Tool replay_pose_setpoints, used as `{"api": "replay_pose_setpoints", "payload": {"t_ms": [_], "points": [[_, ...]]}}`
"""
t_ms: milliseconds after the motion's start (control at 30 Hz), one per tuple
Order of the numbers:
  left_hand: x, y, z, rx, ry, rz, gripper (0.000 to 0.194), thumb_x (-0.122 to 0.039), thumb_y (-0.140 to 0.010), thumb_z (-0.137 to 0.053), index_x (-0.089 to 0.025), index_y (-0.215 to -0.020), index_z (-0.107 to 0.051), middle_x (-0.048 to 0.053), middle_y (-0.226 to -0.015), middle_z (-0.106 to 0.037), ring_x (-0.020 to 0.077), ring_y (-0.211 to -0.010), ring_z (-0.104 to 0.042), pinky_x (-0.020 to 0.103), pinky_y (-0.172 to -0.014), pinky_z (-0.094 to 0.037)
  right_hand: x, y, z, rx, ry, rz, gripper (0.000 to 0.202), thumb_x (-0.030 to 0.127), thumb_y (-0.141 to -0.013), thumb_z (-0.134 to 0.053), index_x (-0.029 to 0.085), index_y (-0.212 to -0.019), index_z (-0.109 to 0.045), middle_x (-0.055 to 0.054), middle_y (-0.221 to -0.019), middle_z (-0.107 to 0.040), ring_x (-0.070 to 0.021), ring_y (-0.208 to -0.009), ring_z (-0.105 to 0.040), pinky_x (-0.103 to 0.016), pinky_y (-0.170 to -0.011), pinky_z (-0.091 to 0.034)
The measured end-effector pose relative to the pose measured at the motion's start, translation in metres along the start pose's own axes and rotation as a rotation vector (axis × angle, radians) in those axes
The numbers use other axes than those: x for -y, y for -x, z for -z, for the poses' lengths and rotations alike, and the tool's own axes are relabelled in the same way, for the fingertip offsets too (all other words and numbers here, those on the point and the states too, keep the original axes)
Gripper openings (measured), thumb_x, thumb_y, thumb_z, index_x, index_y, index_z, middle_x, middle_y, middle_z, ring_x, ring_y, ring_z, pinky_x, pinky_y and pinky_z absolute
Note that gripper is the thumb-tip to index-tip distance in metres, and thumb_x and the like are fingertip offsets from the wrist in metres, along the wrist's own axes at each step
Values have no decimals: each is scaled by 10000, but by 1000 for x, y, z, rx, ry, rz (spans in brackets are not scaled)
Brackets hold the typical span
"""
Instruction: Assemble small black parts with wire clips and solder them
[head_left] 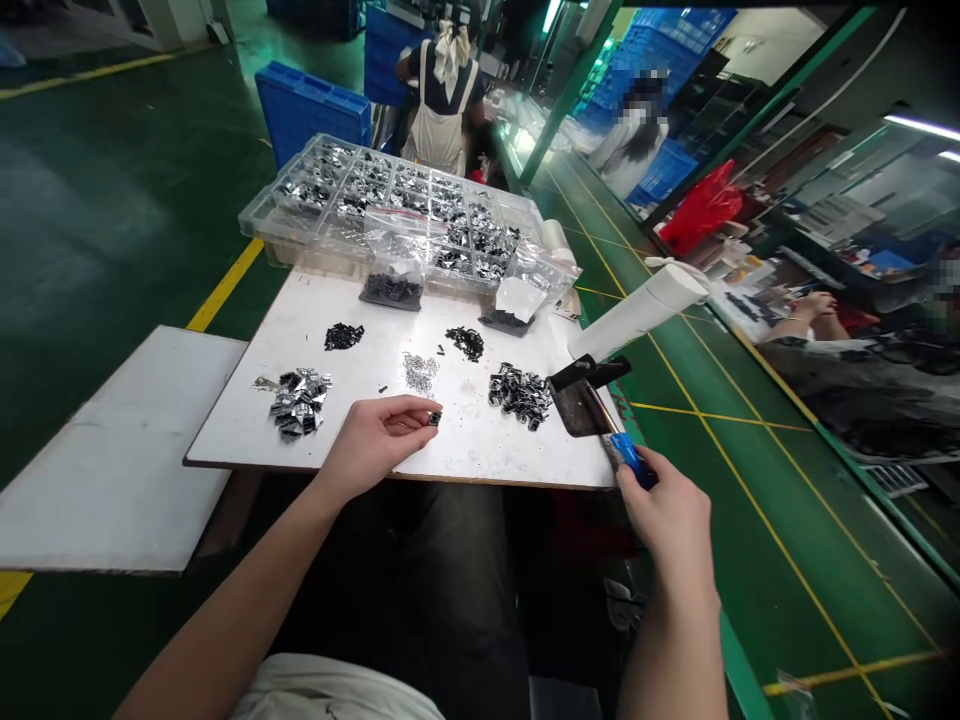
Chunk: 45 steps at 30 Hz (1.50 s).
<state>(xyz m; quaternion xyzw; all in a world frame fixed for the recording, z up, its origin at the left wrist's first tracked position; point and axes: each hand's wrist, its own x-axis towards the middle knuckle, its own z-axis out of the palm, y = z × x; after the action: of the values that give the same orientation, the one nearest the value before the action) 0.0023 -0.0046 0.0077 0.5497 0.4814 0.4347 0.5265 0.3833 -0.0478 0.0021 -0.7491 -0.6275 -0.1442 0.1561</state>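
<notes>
My left hand (pixel 386 437) pinches a small black part (pixel 434 418) over the front of the white board (pixel 375 455). At the board's right edge, my right hand (pixel 664 505) is closed round the blue handle of a tool (pixel 630 460), whose metal shaft reaches up to black pieces. Shiny metal-like pieces (pixel 300 403) lie in a pile left of my left hand. Beyond it are tiny silvery pieces (pixel 420 372) and two black piles (pixel 344 336) (pixel 466 343). Another pile of black parts (pixel 519 394) is near the tool.
A clear compartment tray (pixel 300 235) with shiny parts stands at the back. Two plastic bags (pixel 391 285) (pixel 510 315) lie before it. A white tube (pixel 637 312) leans at the right. People (pixel 442 100) are beyond.
</notes>
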Motion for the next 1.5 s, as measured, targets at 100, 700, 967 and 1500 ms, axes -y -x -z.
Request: {"api": "replay_pose_setpoints", "payload": {"t_ms": [100, 700, 967, 1500], "points": [[0, 0, 0, -2, 5, 11, 283, -264, -761, -797, -180, -1031, -797, 64, -922, -783, 211, -892, -740, 310, -849, -626, 16, -13, -19, -64, -99, 16, 398, 281, -860, -557, 83, -1167, -715, -177, -962, -748, -272, -782, -695, -382, -694, -536], [10, 0, -3, 67, 11, -74, 120, -151, -786, -712, -167, -884, -780, 46, -882, -790, 194, -839, -766, 261, -794, -617, 221, -101, -32, 348, -625, 561, 188, 154, -901, -580, 165, -987, -747, -93, -971, -706, -194, -760, -653, -342, -728, -512], [6, 1, -2, 124, 76, -21, 174, -215, -732, -795, -145, -891, -790, 63, -819, -794, 224, -809, -773, 290, -767, -635, 263, -111, -37, 581, -740, 975, 120, 207, -860, -724, 209, -958, -795, -75, -951, -715, -226, -935, -614, -385, -879, -475], [-1, 4, 1, 201, 58, -45, 111, -189, -765, -771, -133, -857, -796, 73, -820, -793, 210, -791, -760, 277, -742, -620, 283, -100, -23, 561, -438, 1171, 200, 71, -868, -541, 142, -704, -631, -69, -754, -595, -185, -762, -506, -299, -659, -409]]}}
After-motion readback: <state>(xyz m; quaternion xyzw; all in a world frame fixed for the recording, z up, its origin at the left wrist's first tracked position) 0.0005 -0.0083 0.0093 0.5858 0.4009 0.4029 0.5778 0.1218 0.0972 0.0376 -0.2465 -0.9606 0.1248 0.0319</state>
